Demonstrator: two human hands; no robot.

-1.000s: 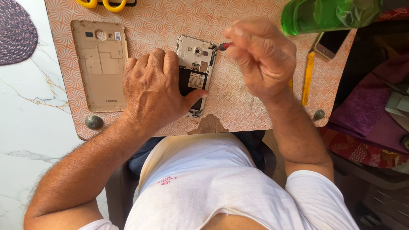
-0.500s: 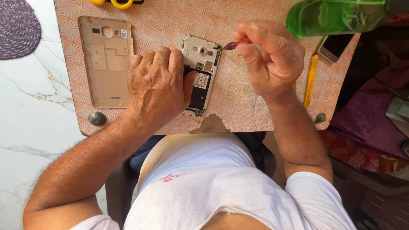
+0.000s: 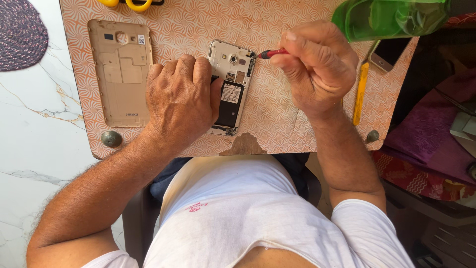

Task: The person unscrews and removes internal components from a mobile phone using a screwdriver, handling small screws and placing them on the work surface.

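An opened phone (image 3: pixel 233 84) lies back side up on the small patterned table (image 3: pixel 277 114), its black battery and camera showing. My left hand (image 3: pixel 181 101) rests flat on the phone's left side and pins it down. My right hand (image 3: pixel 317 67) is shut on a small red-handled screwdriver (image 3: pixel 272 52). The screwdriver's tip touches the phone's upper right corner. The phone's removed gold back cover (image 3: pixel 121 72) lies to the left of my left hand.
A yellow pry tool (image 3: pixel 360 94) and a second phone (image 3: pixel 384 54) lie at the table's right. A green transparent bottle (image 3: pixel 391 17) sits at the top right. Yellow-handled scissors (image 3: pixel 131 4) poke in at the top edge. A marble floor and a purple mat (image 3: pixel 20 34) are on the left.
The view has shifted slightly, so everything sits a little lower and more to the right in the picture. My right hand has kept the screwdriver at the phone's upper right corner; my left hand stays on the phone.
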